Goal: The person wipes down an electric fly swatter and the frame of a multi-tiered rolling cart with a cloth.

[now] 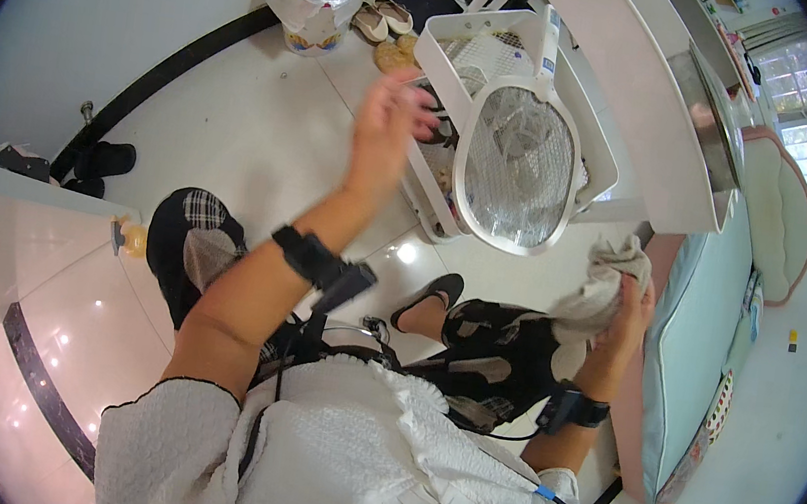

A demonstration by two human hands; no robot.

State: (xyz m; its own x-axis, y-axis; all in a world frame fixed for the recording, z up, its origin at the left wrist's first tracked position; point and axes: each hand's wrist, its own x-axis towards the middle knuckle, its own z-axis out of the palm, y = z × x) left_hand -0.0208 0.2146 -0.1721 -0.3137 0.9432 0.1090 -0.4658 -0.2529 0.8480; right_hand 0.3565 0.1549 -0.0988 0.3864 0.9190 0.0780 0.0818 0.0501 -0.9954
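My right hand [625,309] grips a crumpled grey-beige cloth [599,287] over my right knee. My left hand [396,111], blurred, is raised beside the left side of a white tiered basket rack [440,79]; its fingers are spread and I see nothing in them. A white electric mosquito swatter [462,161] lies across the top basket with its handle pointing away from me and its mesh head towards me. More mesh items lie in the top basket, and small things sit in the tier below, partly hidden.
A patterned bin with a plastic liner [313,37] and beige shoes [383,19] stand by the far wall. Black slippers [105,161] lie at the left. To the right are a white table edge [639,115] and a bed with a light blue mattress [698,311].
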